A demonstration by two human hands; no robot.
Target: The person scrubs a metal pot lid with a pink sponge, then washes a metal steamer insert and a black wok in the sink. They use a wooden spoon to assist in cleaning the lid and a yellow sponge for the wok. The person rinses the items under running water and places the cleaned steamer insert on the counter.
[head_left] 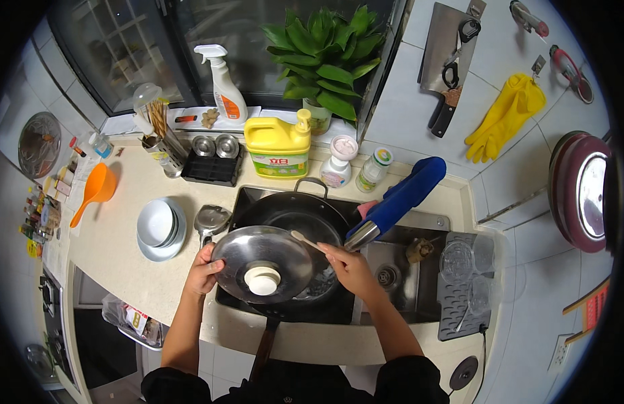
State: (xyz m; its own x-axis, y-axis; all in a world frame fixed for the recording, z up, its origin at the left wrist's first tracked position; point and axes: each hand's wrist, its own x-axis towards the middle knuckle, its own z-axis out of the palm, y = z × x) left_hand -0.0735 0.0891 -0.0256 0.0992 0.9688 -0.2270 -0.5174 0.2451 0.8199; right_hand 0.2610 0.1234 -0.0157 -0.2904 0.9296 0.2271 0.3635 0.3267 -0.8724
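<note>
Your left hand grips the rim of the metal lid, its pale knob facing you, over the wok in the sink. Your right hand holds a slim, pale stick, its tip by the lid's edge; contact is unclear. Bowls stand stacked leftward on the tabletop.

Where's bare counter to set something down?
Bare: left counter, between orange ladle and white bowls; also in front of them, left of the left hand. Crowded: behind the wok, where a yellow jug, pump bottle and jar stand.
</note>
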